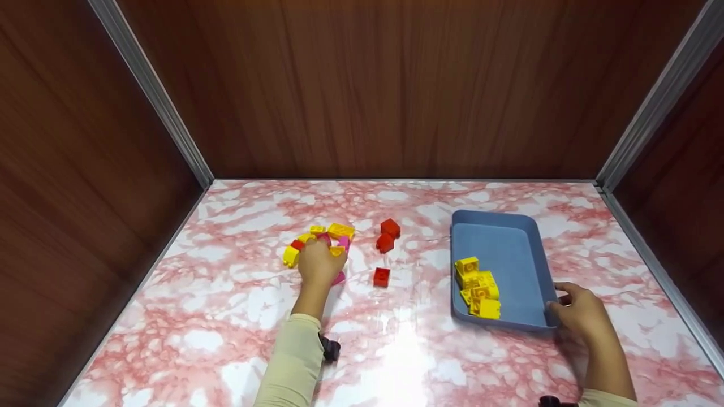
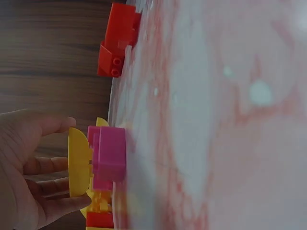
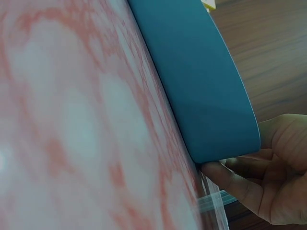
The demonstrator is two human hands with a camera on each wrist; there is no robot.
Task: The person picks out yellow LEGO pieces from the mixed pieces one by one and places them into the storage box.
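Note:
My left hand point(image 1: 319, 263) is over a cluster of toy building bricks on the left side of the table. Its thumb and fingers hold a rounded yellow brick point(image 2: 78, 163) by the edges, right above a pink brick point(image 2: 112, 153). Around that hand lie more yellow bricks point(image 1: 341, 230) and a small red brick point(image 1: 297, 245). On the right, my right hand point(image 1: 582, 311) grips the near right corner of a blue-grey tray point(image 1: 523, 271), thumb at the rim and fingertips low on the wall. Several yellow bricks point(image 1: 479, 282) are heaped along the tray's left side.
Between the cluster and the tray are two red bricks point(image 1: 389, 228) close together and a single red brick point(image 1: 382, 277) nearer to me. Brown wood-look panels point(image 1: 396, 90) with metal corner strips wall in the pink-and-white marbled table point(image 1: 237, 339) at the back and sides.

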